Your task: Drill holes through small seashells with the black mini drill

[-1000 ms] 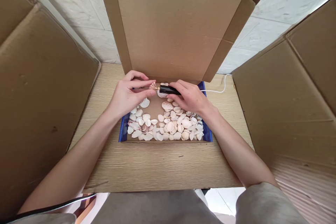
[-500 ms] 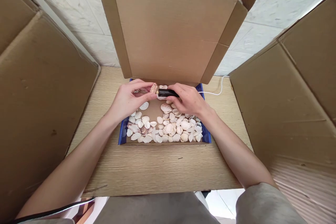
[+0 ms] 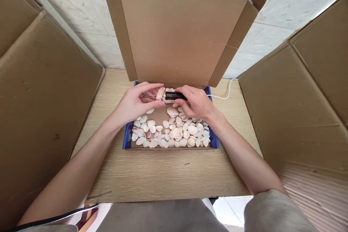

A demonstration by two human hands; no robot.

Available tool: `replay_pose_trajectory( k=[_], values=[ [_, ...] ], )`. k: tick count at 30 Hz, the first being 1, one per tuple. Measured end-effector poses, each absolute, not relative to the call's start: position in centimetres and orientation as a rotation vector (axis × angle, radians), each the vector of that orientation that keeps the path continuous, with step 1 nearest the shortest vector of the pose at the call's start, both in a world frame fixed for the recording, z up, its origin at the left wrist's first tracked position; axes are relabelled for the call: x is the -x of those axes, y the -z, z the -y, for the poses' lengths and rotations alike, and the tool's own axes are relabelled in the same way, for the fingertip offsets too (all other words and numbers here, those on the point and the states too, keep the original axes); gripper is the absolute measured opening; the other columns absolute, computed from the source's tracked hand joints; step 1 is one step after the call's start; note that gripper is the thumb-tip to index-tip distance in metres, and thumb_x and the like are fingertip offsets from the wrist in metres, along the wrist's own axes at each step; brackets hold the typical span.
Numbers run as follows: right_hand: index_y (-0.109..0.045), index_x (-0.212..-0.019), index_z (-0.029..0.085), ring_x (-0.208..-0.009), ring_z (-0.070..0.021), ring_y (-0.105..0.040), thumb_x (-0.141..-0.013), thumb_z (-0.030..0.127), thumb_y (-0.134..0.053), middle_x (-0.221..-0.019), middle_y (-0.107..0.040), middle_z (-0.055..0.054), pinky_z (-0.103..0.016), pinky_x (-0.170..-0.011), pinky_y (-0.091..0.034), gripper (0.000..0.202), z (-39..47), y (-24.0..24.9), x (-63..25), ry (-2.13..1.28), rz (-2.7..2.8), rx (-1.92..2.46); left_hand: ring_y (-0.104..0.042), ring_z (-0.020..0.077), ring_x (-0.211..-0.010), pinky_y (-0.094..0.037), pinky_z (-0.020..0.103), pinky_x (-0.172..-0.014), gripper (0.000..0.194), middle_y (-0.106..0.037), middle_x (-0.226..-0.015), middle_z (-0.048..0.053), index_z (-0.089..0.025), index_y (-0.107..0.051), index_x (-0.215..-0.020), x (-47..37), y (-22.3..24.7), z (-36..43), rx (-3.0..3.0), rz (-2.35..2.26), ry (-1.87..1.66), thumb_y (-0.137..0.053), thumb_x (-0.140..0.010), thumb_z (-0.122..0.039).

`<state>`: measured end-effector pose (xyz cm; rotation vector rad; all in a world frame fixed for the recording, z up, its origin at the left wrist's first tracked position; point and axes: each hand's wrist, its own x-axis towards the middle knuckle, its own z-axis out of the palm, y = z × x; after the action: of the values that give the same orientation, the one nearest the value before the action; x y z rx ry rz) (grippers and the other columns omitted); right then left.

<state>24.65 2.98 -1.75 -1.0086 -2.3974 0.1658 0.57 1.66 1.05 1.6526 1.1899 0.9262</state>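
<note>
My left hand (image 3: 136,99) pinches a brownish, speckled ribbed seashell (image 3: 160,93) between thumb and fingertips above the box. In my right hand (image 3: 194,101) is a small black electric drill (image 3: 172,95), held level and pointing left. Its brass-coloured chuck sits right against the shell. A thin bit shows on the shell's left side, so it seems to pass through. Under the hands, a shallow blue-sided cardboard box (image 3: 127,136) holds many loose white and cream seashells (image 3: 175,133), mostly along its front and right. My hands hide part of its back.
The box's brown lid (image 3: 182,32) stands raised behind it. A white cable (image 3: 219,97) runs right from the drill over the wooden table (image 3: 163,177). Cardboard panels (image 3: 49,90) rise on both sides. A small dark sliver (image 3: 187,164) lies near the front of the table.
The shell has shifted slightly right and down and shows more of its ribbed side. My left thumb and fingers have moved a little right with it. The drill is almost where it was.
</note>
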Motion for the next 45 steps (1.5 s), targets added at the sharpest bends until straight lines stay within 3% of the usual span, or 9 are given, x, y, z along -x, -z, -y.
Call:
replay_pose_trajectory(
  k=[7, 10, 15, 19, 25, 28, 32, 45],
  values=[
    [-0.058, -0.11, 0.017, -0.083, -0.0203, -0.063, -0.099, 0.04, -0.044, -0.095, -0.069, -0.008, -0.033, -0.071, -0.046, 0.029, -3.1, 1.62, -24.64, -0.069, 2.362, 0.994, -0.063, 0.0151, -0.084, -0.056, 0.029, -0.079, 0.046, -0.066, -0.092, 0.002, -0.024, -0.071, -0.111, -0.84, -1.17, -1.7, -1.573, -1.257, -1.002, -0.083, -0.069, -0.037],
    [-0.058, -0.108, 0.017, -0.082, -0.0212, -0.062, -0.1, 0.039, -0.041, -0.092, -0.068, -0.008, -0.034, -0.073, -0.046, 0.028, -3.22, 1.53, -24.61, -0.007, 2.314, 1.014, -0.063, 0.0134, -0.079, -0.054, 0.026, -0.072, 0.045, -0.064, -0.091, 0.002, -0.024, -0.068, -0.112, -0.74, -1.02, -1.94, -1.491, -1.286, -1.072, -0.082, -0.071, -0.036],
    [-0.058, -0.106, 0.016, -0.08, -0.0225, -0.059, -0.1, 0.038, -0.041, -0.09, -0.067, -0.009, -0.036, -0.073, -0.044, 0.029, -3.31, 1.39, -24.61, 0.113, 2.252, 1.046, -0.064, 0.0127, -0.079, -0.05, 0.022, -0.059, 0.049, -0.065, -0.109, 0.004, -0.026, -0.062, -0.12, -0.44, -0.57, -2.25, -1.437, -1.283, -1.138, -0.078, -0.075, -0.035],
    [-0.057, -0.107, 0.016, -0.081, -0.0228, -0.057, -0.1, 0.039, -0.042, -0.092, -0.067, -0.009, -0.037, -0.073, -0.04, 0.028, -3.39, 1.38, -24.64, 0.17, 2.224, 1.074, -0.068, 0.0146, -0.085, -0.054, 0.023, -0.065, 0.051, -0.065, -0.118, 0.006, -0.025, -0.061, -0.123, -0.34, -0.4, -2.36, -1.435, -1.249, -1.137, -0.078, -0.075, -0.034],
    [-0.056, -0.112, 0.02, -0.089, -0.0224, -0.058, -0.099, 0.034, -0.047, -0.099, -0.069, -0.007, -0.038, -0.079, -0.039, 0.021, -3.56, 1.37, -24.72, 0.249, 2.204, 1.064, -0.07, 0.017, -0.091, -0.057, 0.034, -0.089, 0.049, -0.071, -0.111, 0.007, -0.021, -0.066, -0.119, -0.59, -0.5, -2.15, -1.463, -1.174, -1.117, -0.081, -0.073, -0.028],
    [-0.056, -0.114, 0.019, -0.095, -0.0222, -0.058, -0.099, 0.029, -0.047, -0.104, -0.069, -0.007, -0.038, -0.083, -0.039, 0.02, -3.52, 1.29, -24.66, 0.263, 2.222, 1.002, -0.071, 0.0186, -0.091, -0.057, 0.037, -0.089, 0.049, -0.072, -0.11, 0.007, -0.021, -0.068, -0.119, -0.71, -0.56, -2.0, -1.481, -1.16, -1.051, -0.082, -0.072, -0.028],
    [-0.056, -0.114, 0.019, -0.095, -0.0237, -0.057, -0.1, 0.034, -0.045, -0.105, -0.068, -0.009, -0.039, -0.082, -0.04, 0.024, -3.4, 1.21, -24.58, 0.196, 2.209, 1.066, -0.071, 0.0205, -0.096, -0.056, 0.039, -0.094, 0.048, -0.073, -0.104, 0.007, -0.019, -0.067, -0.117, -0.75, -0.68, -2.01, -1.445, -1.14, -1.087, -0.082, -0.072, -0.027],
    [-0.058, -0.112, 0.016, -0.089, -0.0223, -0.059, -0.101, 0.038, -0.04, -0.098, -0.067, -0.01, -0.036, -0.078, -0.047, 0.031, -3.51, 1.57, -24.73, 0.024, 2.279, 1.074, -0.071, 0.0178, -0.092, -0.058, 0.033, -0.088, 0.045, -0.074, -0.097, 0.005, -0.019, -0.065, -0.113, -0.62, -0.85, -2.04, -1.449, -1.105, -1.078, -0.082, -0.071, -0.022]
  ],
)
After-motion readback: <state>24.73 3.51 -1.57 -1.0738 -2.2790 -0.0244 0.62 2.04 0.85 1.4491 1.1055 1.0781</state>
